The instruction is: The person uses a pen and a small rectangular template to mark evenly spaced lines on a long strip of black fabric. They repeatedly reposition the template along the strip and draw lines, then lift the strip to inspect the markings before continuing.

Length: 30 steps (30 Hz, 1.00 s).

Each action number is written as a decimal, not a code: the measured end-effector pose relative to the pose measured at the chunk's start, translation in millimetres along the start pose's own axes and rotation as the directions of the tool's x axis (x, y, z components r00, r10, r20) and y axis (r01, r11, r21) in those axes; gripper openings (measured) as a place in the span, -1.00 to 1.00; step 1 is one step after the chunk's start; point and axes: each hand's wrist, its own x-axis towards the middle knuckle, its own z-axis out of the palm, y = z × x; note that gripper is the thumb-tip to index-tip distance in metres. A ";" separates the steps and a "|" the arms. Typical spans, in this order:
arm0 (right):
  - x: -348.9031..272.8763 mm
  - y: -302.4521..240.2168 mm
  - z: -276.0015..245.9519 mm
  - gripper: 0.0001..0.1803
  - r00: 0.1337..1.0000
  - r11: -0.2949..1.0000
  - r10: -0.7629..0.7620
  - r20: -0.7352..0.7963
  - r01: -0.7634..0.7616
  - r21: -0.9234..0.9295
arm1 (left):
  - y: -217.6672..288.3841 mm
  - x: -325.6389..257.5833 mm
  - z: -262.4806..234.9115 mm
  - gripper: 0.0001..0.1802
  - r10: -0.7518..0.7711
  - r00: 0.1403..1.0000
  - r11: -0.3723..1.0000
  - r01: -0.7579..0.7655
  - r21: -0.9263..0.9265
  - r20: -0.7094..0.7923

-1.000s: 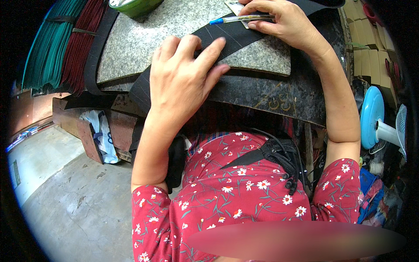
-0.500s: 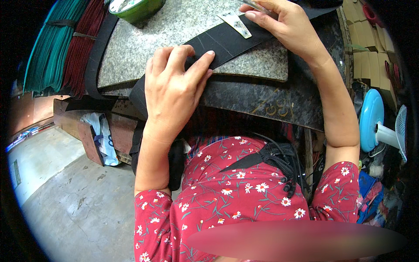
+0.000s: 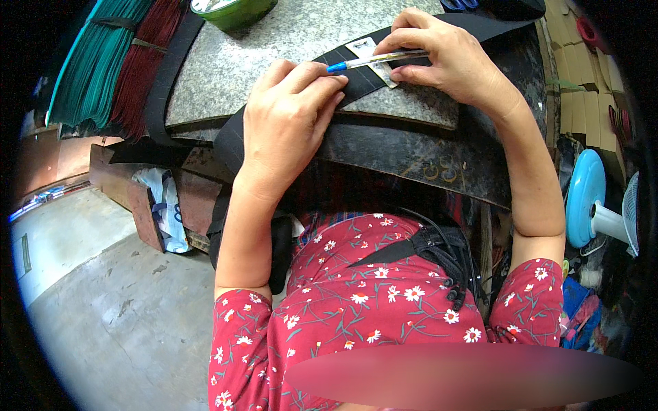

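A black strip of material with thin pale cross lines lies slantwise over the speckled stone slab. My left hand is closed on the strip's left part, fingers bent and thumb pressed in. Between the fingers of my right hand is a clear pen, its blue end pointing left close to my left fingers. Beneath the pen, a small whitish flat piece with dark spots lies across the strip. My right thumb and fingertips touch or hover at its right edge; which one I cannot tell.
A green bowl with whitish contents stands on the slab's far side. Blue handles show at the top edge. Teal and dark red bundles hang at the left. At the right is a blue and white fan.
My right hand has come down and left to the whitish piece, with the pen now across it. The left fingers have drawn closer together on the strip. The view has shifted slightly.
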 end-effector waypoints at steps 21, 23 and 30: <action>3.6 6.8 16.6 -0.52 0.994 0.992 -0.025 -0.110 0.011 -0.126 | 5.3 -2.9 10.5 -0.50 -0.049 0.999 0.994 0.046 0.097 0.021; 3.2 9.9 19.0 -0.51 0.993 0.994 -0.024 -0.116 0.012 -0.107 | 8.1 -3.4 12.1 -0.43 -0.055 0.997 0.987 0.046 0.153 0.052; 3.5 12.9 22.3 -0.49 0.990 1.000 0.009 -0.138 -0.013 -0.027 | 11.2 -6.4 18.6 -0.43 -0.110 0.994 0.983 0.109 0.151 0.001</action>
